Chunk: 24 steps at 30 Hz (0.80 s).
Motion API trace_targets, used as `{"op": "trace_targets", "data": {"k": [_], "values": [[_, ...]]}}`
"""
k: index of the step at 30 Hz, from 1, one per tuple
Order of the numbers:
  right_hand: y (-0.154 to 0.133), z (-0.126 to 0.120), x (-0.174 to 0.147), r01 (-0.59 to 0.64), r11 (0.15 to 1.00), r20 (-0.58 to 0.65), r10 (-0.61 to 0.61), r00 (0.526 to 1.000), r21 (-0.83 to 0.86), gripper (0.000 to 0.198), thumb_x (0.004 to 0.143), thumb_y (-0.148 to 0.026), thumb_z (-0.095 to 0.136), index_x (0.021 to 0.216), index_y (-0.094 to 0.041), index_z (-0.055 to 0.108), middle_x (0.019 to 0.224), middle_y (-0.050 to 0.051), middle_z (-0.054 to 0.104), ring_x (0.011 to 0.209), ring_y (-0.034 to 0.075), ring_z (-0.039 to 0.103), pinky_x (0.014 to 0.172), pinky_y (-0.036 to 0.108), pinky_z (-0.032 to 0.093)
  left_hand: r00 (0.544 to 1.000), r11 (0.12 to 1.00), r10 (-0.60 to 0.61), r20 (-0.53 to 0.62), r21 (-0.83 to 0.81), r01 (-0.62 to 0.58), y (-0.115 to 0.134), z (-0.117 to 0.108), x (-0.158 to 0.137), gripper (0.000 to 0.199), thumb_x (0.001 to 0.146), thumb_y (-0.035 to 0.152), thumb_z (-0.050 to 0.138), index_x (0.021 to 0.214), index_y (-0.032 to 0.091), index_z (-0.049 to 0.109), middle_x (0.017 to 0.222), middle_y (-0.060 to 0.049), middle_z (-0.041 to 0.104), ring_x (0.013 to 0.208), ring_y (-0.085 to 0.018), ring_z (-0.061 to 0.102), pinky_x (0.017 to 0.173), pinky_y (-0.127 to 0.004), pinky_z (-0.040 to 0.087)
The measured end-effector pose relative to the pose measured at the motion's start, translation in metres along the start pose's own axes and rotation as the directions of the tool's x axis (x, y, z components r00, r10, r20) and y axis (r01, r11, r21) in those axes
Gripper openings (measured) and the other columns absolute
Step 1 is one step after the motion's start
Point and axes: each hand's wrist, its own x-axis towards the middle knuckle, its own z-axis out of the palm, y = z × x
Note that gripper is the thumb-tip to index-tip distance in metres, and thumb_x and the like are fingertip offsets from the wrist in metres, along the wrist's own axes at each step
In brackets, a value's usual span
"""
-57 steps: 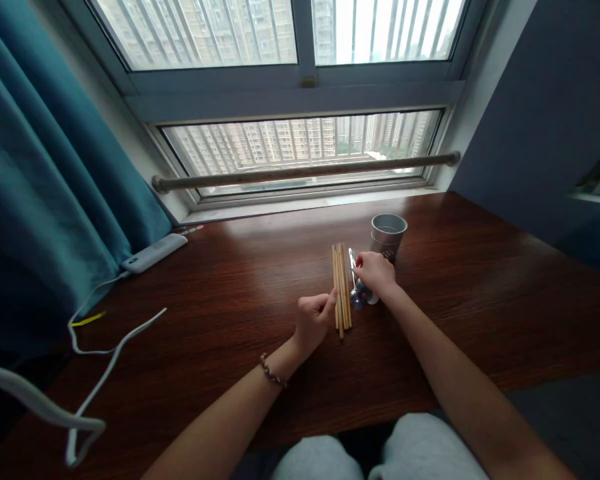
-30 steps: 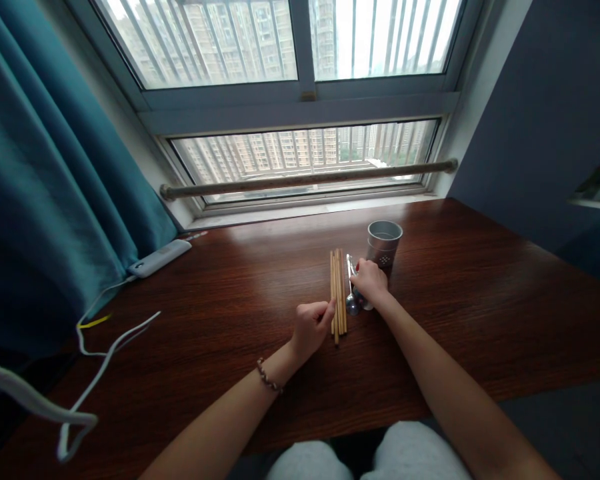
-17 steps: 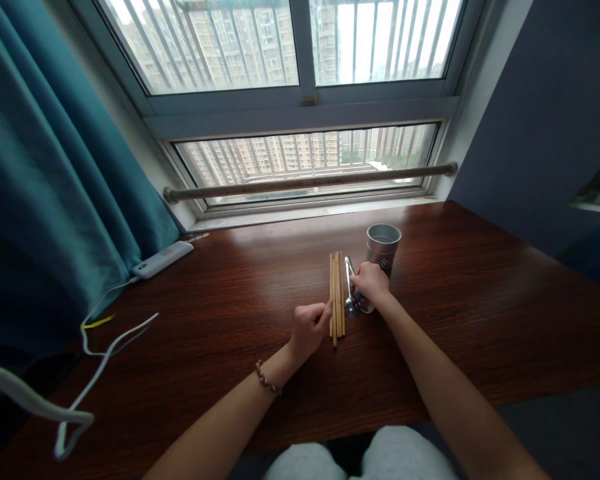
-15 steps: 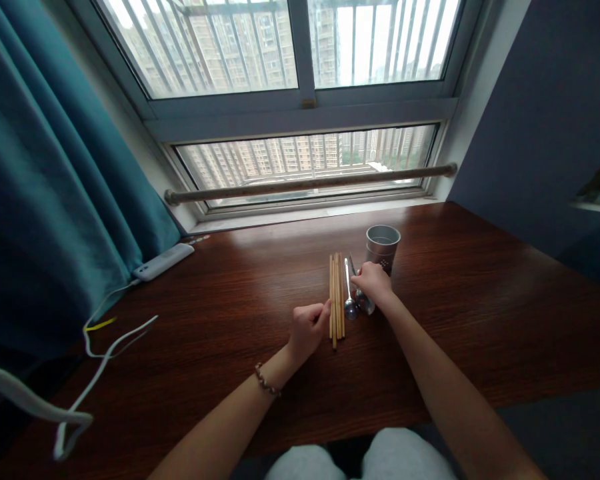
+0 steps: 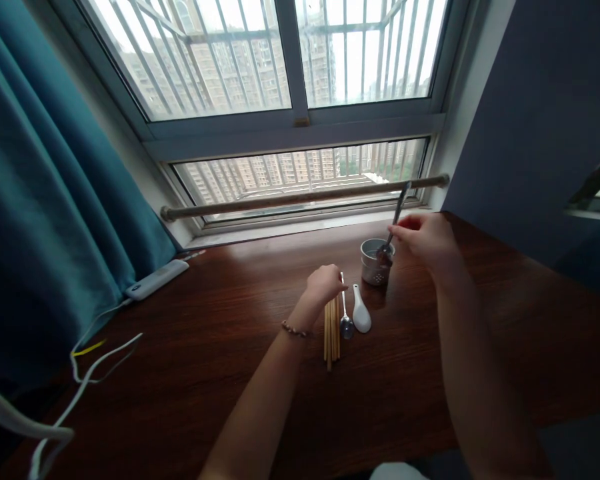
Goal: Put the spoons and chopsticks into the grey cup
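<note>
Right hand (image 5: 427,239): gripped long metal spoon (image 5: 393,227), bowl inside perforated steel cup (image 5: 375,263).
Left hand (image 5: 324,283): fingers curled over bundle of wooden chopsticks (image 5: 331,333); whether closed on them, cannot tell.

Right hand (image 5: 427,240) raised, pinching — left hand (image 5: 324,283) curled.

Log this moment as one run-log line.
right hand: holds metal spoon, bowl in metal cup | left hand: on chopsticks | white spoon: on table
</note>
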Motion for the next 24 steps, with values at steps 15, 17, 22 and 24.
{"op": "trace_targets", "data": {"k": [15,17,22,24], "values": [[0.067,0.052,0.042,-0.124,0.990,-0.080,0.118,0.990,-0.074,0.016,0.069,-0.029,0.067,0.069,-0.014,0.072,0.063,0.006,0.068,0.063,0.019,0.063,0.057,0.023,0.043,0.978,0.982,-0.187,0.092,0.055,0.183,0.009,0.025,0.031,0.049,0.054,0.026,0.081,0.099,0.016,0.065,0.107,-0.018,0.063,0.096,-0.030,0.061,0.071,-0.030,0.050],[0.074,0.057,0.043,-0.144,0.981,-0.042,0.139,0.989,-0.131,0.017,0.069,-0.031,0.066,0.070,-0.015,0.072,0.062,0.005,0.068,0.065,0.020,0.064,0.059,0.024,0.044,0.979,0.983,-0.180,0.099,0.048,0.176,0.009,0.027,0.031,0.051,0.053,0.027,0.082,0.100,0.016,0.065,0.109,-0.019,0.062,0.098,-0.030,0.060,0.072,-0.031,0.050],[0.084,0.066,0.046,-0.158,0.958,0.024,0.169,0.985,-0.240,0.019,0.069,-0.034,0.067,0.072,-0.017,0.074,0.062,0.005,0.068,0.070,0.021,0.065,0.065,0.025,0.046,0.980,0.987,-0.162,0.117,0.033,0.159,0.011,0.030,0.031,0.048,0.053,0.028,0.082,0.097,0.016,0.065,0.111,-0.018,0.061,0.099,-0.030,0.060,0.073,-0.033,0.051],[0.086,0.068,0.046,-0.157,0.948,0.036,0.173,0.984,-0.275,0.020,0.069,-0.036,0.067,0.075,-0.018,0.074,0.064,0.006,0.068,0.070,0.021,0.065,0.064,0.025,0.046,0.977,0.986,-0.167,0.129,0.032,0.164,0.012,0.030,0.030,0.044,0.054,0.026,0.081,0.094,0.015,0.066,0.108,-0.018,0.062,0.096,-0.030,0.061,0.071,-0.033,0.051]]}}
